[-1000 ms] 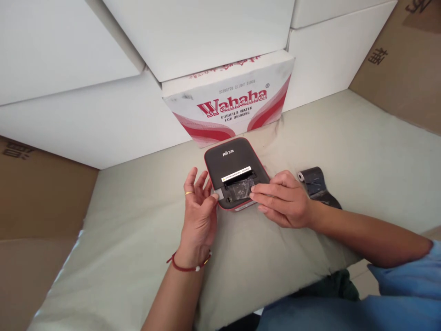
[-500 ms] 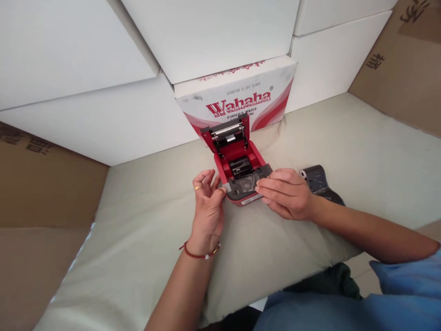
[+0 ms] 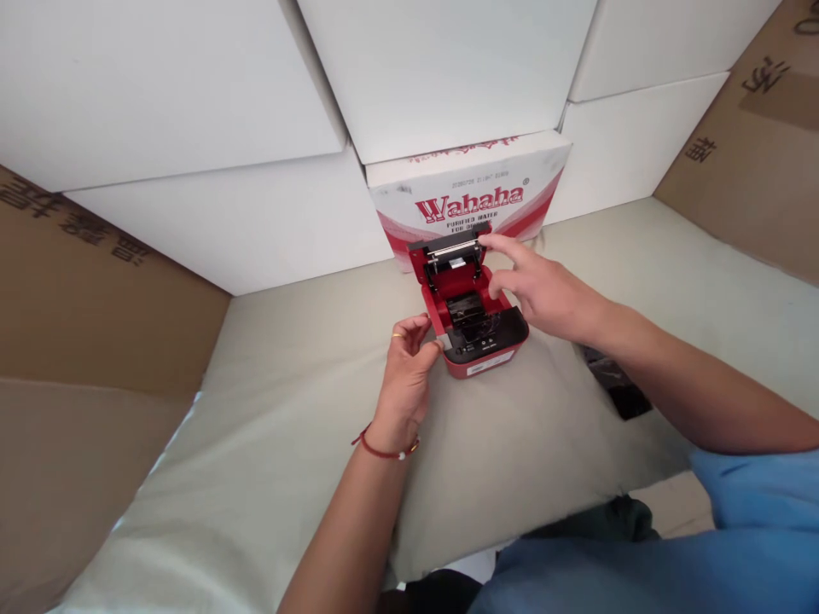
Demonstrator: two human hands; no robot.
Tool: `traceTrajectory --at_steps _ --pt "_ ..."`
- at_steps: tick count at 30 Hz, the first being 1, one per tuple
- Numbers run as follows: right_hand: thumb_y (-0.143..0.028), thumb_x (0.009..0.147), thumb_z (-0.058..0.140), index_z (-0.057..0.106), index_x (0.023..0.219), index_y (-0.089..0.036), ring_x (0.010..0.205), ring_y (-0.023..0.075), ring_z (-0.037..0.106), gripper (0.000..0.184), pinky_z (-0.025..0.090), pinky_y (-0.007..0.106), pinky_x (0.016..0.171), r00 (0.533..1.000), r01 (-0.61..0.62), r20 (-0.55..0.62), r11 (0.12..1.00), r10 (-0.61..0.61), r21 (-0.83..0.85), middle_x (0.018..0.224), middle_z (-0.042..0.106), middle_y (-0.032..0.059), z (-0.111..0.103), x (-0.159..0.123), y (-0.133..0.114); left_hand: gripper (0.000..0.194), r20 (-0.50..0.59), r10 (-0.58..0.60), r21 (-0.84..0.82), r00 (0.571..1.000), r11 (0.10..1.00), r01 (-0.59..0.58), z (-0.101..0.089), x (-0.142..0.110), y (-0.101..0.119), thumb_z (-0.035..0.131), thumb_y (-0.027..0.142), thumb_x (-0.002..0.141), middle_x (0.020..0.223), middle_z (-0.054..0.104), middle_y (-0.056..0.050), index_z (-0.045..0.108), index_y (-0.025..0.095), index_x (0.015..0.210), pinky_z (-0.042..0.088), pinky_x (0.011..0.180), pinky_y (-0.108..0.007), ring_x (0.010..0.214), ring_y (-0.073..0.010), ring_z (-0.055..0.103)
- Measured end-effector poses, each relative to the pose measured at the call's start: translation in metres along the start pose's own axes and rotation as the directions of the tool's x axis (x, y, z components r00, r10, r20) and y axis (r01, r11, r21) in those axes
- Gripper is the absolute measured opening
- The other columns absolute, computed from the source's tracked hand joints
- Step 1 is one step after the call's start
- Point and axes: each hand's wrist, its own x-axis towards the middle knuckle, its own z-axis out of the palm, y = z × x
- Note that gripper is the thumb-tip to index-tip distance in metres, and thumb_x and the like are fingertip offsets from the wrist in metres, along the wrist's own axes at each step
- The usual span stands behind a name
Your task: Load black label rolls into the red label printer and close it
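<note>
A small red and black label printer (image 3: 487, 348) stands on the cloth with its lid (image 3: 448, 256) tilted up and back. A shiny black roll (image 3: 466, 309) lies inside the red well. With thumb and fingers my left hand (image 3: 409, 367) grips the printer's left front corner, by a small grey tab. My right hand (image 3: 543, 286) is over the right side, fingers apart, its index fingertip at the upper right edge of the raised lid. Under my right forearm lies a dark strip of film (image 3: 618, 384), partly hidden.
Behind the printer stands a white and red Wahaha carton (image 3: 470, 192), close to the lid. White boxes (image 3: 448, 77) are stacked along the back. Brown cardboard walls (image 3: 95, 290) flank both sides of the pale green cloth (image 3: 307, 409).
My right hand has left the printer's front panel and moved up to the raised lid. The dark film across the front panel is gone from there, exposing the panel. My left hand stays at the corner.
</note>
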Motion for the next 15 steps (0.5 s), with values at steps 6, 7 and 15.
traceTrajectory --at_steps 6,7,15 --pt "-0.013 0.101 0.055 0.083 0.107 -0.023 0.096 0.0266 0.076 0.031 0.050 0.037 0.072 0.989 -0.103 0.071 0.951 0.129 -0.291 0.123 0.082 0.0090 -0.007 0.021 -0.040 0.048 -0.022 -0.019 -0.002 1.000 1.000 0.019 0.002 0.001 0.000 0.087 0.028 0.072 0.134 0.072 -0.006 0.064 0.026 0.114 0.057 0.112 -0.039 0.134 -0.0232 0.069" --pt "-0.013 0.099 0.058 0.084 0.106 -0.023 0.092 0.0264 0.075 0.029 0.045 0.037 0.067 0.972 -0.101 0.169 0.938 0.164 -0.333 0.116 0.084 0.0089 -0.005 0.025 -0.042 0.048 -0.025 -0.019 -0.005 1.000 1.000 0.019 0.002 0.002 -0.001 0.087 0.028 0.072 0.133 0.073 -0.006 0.064 0.026 0.113 0.057 0.111 -0.039 0.133 -0.0232 0.069" --pt "-0.014 0.104 0.060 0.087 0.121 -0.022 0.105 0.0328 0.080 0.033 0.047 0.037 0.070 0.854 -0.088 0.428 0.892 0.296 -0.443 0.122 0.088 0.0150 0.022 0.064 -0.027 0.048 -0.029 -0.019 -0.040 0.999 0.999 0.018 0.003 0.004 -0.002 0.089 0.030 0.066 0.126 0.073 -0.005 0.064 0.024 0.107 0.057 0.105 -0.037 0.121 -0.0213 0.070"
